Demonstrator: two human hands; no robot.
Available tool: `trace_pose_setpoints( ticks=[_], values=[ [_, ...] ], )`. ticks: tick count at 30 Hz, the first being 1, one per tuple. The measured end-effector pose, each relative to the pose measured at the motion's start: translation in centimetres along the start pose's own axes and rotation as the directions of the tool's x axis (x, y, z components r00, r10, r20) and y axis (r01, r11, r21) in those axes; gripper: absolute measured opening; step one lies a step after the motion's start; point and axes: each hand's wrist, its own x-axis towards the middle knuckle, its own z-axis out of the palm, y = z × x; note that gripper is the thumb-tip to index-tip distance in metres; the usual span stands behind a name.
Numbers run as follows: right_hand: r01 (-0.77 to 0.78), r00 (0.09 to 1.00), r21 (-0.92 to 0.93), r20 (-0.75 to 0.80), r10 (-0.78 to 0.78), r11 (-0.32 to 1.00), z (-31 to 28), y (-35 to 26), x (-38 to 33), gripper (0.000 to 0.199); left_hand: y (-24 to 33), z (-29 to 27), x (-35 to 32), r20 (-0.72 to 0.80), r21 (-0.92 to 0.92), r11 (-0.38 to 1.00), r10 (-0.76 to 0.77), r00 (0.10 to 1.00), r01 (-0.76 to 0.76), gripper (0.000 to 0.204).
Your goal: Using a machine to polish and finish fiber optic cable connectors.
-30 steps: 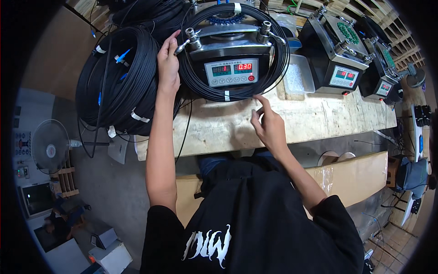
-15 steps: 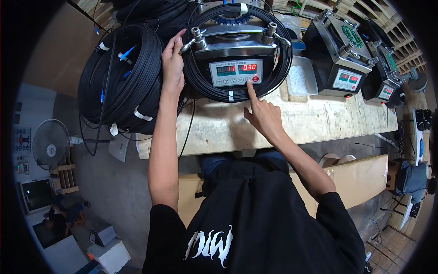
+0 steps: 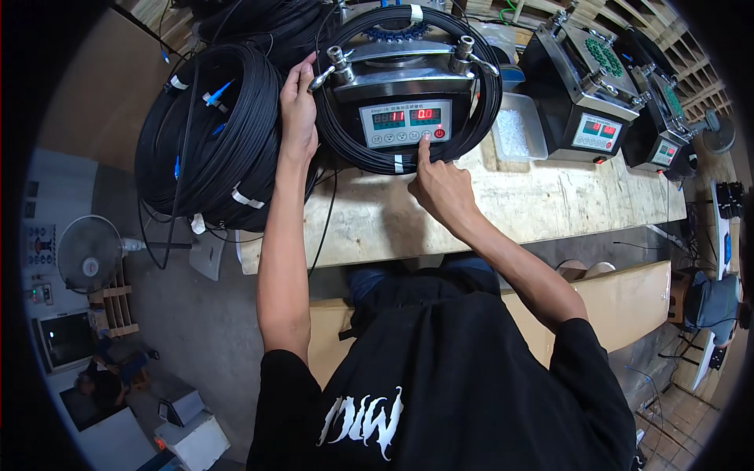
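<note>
A black bench machine (image 3: 369, 90) with a lit control panel (image 3: 406, 124) stands in front of me, ringed by a large coil of black cable (image 3: 485, 118) with white tape bands. My left hand (image 3: 300, 114) grips the coil's left side, near a metal clamp lever (image 3: 322, 78); some of its fingers are hidden behind the cable. With its index finger stretched out, my right hand (image 3: 442, 188) touches a round button on the panel, beside the red power button (image 3: 439, 133). Its other fingers are curled and hold nothing. Blue parts (image 3: 397, 33) ring the machine's top.
More coiled black cable (image 3: 208, 133) with blue connectors is piled at the left. Right of the machine stand a clear tub (image 3: 518, 129) of whitish bits and two similar machines (image 3: 585, 98). The wooden bench (image 3: 550, 196) has its front edge near me. A fan (image 3: 90, 251) stands at far left.
My right hand has shifted slightly left, its index finger still at the buttons and its thumb now tucked in. The right-hand red readout on the panel has changed. My left hand stays put.
</note>
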Motion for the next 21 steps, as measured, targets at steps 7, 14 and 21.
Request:
trace_pose_setpoints(
  ticks=[7,14,21],
  values=[
    [-0.047,0.997,0.136,0.061,0.039,0.99,-1.7,1.4,-2.9,0.08,-0.1,0.0,0.1,-0.007,-0.026,1.0,0.013,1.0,-0.013,0.042],
    [-0.062,0.996,0.192,0.074,0.049,0.979,-2.4,1.8,-4.2,0.074,0.0,-0.2,0.1,-0.002,-0.031,0.999,0.008,1.0,-0.008,0.042],
    [-0.1,0.985,0.263,0.163,0.058,0.959,-3.6,2.4,-4.0,0.072,-0.2,-0.1,0.3,0.011,-0.031,1.0,0.004,1.0,-0.003,0.041]
  ],
)
